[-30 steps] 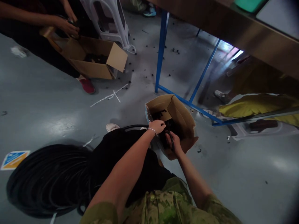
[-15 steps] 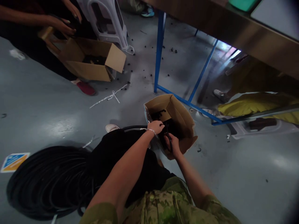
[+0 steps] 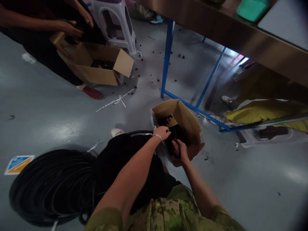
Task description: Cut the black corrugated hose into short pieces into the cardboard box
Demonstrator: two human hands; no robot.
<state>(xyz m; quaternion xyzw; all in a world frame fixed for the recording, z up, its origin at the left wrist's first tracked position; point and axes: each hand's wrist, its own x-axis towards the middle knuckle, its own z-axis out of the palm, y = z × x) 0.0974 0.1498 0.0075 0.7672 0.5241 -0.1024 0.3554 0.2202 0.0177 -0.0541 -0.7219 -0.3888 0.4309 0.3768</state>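
Observation:
My left hand is closed on a black rubber tube at the left rim of an open cardboard box. The tube runs over my lap from the left. In my right hand is a pair of scissors with dark handles, the fingers wrapped round them. Their blades point up towards the left hand and are hard to make out against the dark inside of the box. Short black cut pieces lie in the box below my hands.
A large coil of black tube lies on the floor at left. Blue table legs stand just beyond the box. Another person's hands are above a second cardboard box, near a white stool. Someone's feet show under the table.
The view has shifted slightly, so everything sits a little further right. The scissors' handles look closer together than before. Both hands stay over the box with the same things in them.

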